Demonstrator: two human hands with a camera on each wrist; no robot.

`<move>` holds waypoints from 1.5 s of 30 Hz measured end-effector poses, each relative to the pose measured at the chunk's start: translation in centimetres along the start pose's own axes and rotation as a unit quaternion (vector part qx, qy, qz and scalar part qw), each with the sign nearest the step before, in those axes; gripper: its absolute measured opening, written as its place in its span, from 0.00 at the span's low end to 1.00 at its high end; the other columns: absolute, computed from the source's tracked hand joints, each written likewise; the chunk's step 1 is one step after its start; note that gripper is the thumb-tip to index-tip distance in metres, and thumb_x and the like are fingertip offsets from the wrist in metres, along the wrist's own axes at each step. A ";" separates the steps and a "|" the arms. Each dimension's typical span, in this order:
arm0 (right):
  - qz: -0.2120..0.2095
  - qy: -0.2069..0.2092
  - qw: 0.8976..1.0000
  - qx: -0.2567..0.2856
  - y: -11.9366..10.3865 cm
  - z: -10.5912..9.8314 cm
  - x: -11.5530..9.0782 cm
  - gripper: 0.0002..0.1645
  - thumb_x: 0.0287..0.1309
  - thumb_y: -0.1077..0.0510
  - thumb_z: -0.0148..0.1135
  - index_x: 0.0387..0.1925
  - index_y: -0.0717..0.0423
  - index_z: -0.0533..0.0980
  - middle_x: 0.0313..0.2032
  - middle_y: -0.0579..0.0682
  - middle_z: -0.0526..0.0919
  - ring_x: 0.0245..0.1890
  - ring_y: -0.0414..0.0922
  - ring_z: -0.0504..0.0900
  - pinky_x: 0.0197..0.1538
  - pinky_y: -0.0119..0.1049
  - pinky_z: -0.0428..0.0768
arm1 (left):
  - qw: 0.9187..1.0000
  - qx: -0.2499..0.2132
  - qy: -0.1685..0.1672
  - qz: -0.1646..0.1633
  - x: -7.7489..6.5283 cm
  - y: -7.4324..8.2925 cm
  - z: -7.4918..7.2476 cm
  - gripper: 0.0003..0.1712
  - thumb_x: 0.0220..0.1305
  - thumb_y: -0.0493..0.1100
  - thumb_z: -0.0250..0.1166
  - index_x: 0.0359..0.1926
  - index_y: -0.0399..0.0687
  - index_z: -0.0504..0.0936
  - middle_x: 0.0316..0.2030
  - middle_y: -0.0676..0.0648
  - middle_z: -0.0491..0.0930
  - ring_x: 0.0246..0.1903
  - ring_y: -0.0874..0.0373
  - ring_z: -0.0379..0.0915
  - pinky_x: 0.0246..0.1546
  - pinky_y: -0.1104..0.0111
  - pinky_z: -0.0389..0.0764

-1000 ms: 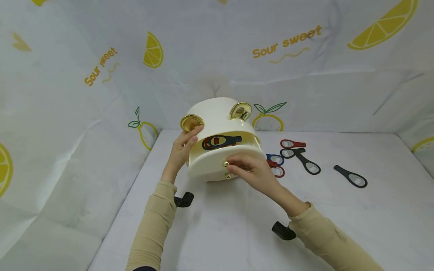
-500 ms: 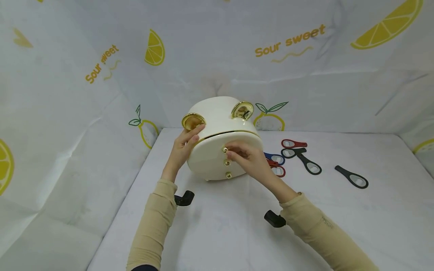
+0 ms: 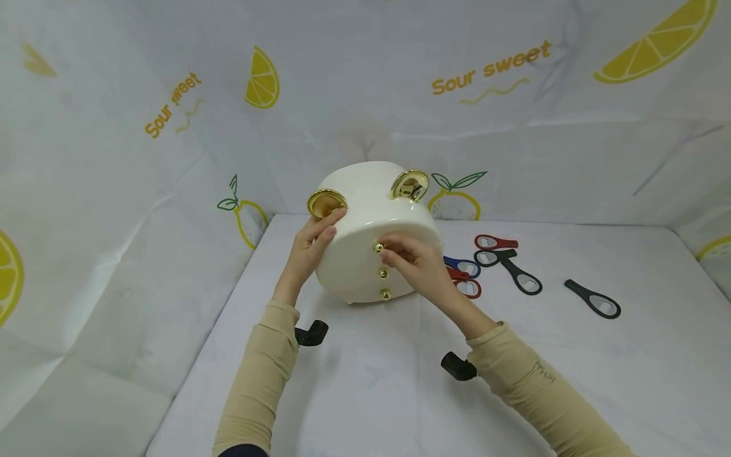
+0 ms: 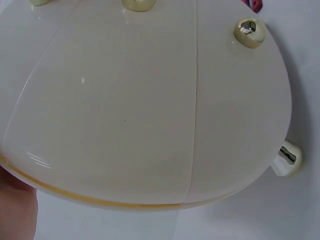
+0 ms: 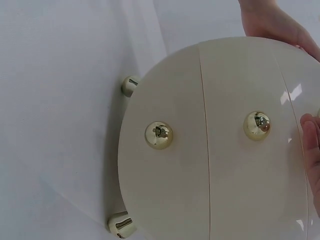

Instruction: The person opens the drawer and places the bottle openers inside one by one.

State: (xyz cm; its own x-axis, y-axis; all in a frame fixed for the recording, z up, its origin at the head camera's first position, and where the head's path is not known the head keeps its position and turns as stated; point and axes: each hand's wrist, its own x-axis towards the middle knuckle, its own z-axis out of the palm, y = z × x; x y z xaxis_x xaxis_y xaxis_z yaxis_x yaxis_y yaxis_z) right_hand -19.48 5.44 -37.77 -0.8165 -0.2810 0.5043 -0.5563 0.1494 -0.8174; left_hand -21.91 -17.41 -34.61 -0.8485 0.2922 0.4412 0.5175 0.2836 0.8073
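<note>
A glossy white rounded cabinet (image 3: 354,273) with gold ear-shaped fittings stands at the middle of the head view. Seams split its front into three drawers, each with a round gold knob. My right hand (image 3: 419,263) pinches the top knob (image 3: 379,247); that drawer's front sits flush. Against the cabinet's left side, my left hand (image 3: 306,257) rests with straight fingers just below the left gold ear (image 3: 327,203). Lower down, the middle knob (image 5: 257,125) and bottom knob (image 5: 159,135) are untouched. The drawers' contents are hidden.
Right of the cabinet lie several small magnifying glasses, including a red one (image 3: 495,242), a blue one (image 3: 464,266) and a black one (image 3: 592,299) farther right. Short gold feet (image 5: 122,225) support the cabinet. A white cloth with lemon prints hangs behind.
My right hand has pushed the top drawer in by its knob, moving up and away. The magnifying glasses seen inside are now covered. My left hand stays on the cabinet's side.
</note>
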 end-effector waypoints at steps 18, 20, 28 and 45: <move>-0.019 -0.022 0.999 -0.021 0.3 0.0 -0.7 0.19 0.59 0.63 0.59 0.53 0.56 0.74 0.38 0.56 0.84 0.36 0.47 0.83 0.40 0.30 0.81 | 1.000 0.002 0.016 0.006 0.0 -0.2 0.4 0.19 0.69 0.37 0.50 0.59 0.39 0.72 0.61 0.37 0.66 0.61 0.51 0.61 0.61 0.57 0.62; -0.029 -0.031 0.998 -0.036 0.7 -0.2 -1.3 0.23 0.58 0.65 0.60 0.57 0.56 0.72 0.38 0.56 0.83 0.38 0.46 0.83 0.42 0.30 0.80 | 1.000 0.003 0.015 0.007 0.0 -0.2 0.5 0.20 0.70 0.40 0.50 0.59 0.39 0.72 0.61 0.37 0.66 0.62 0.51 0.61 0.61 0.56 0.62; 0.000 -0.024 0.997 -0.072 1.5 -0.6 -3.0 0.18 0.55 0.66 0.62 0.49 0.61 0.77 0.36 0.56 0.85 0.33 0.41 0.81 0.38 0.29 0.80 | 1.000 0.006 0.016 0.006 0.1 -1.2 0.5 0.21 0.70 0.45 0.51 0.60 0.43 0.73 0.62 0.39 0.66 0.61 0.51 0.61 0.61 0.55 0.62; 0.095 -0.062 0.990 0.083 5.2 0.3 -3.1 0.16 0.57 0.63 0.61 0.47 0.66 0.77 0.45 0.64 0.80 0.39 0.48 0.85 0.41 0.31 0.82 | 1.000 0.009 0.026 0.007 0.4 -3.2 0.4 0.20 0.70 0.47 0.51 0.60 0.48 0.74 0.62 0.45 0.67 0.62 0.55 0.61 0.62 0.56 0.61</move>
State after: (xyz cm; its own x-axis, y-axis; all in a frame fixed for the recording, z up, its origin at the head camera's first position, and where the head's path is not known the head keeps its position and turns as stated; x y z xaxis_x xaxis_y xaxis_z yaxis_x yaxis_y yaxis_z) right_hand -19.80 6.78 -43.63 -0.8727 -0.3793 0.3074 -0.3532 0.0558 -0.9339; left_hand -23.91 -17.81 -37.17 -0.8458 0.2489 0.4719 0.5304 0.2967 0.7941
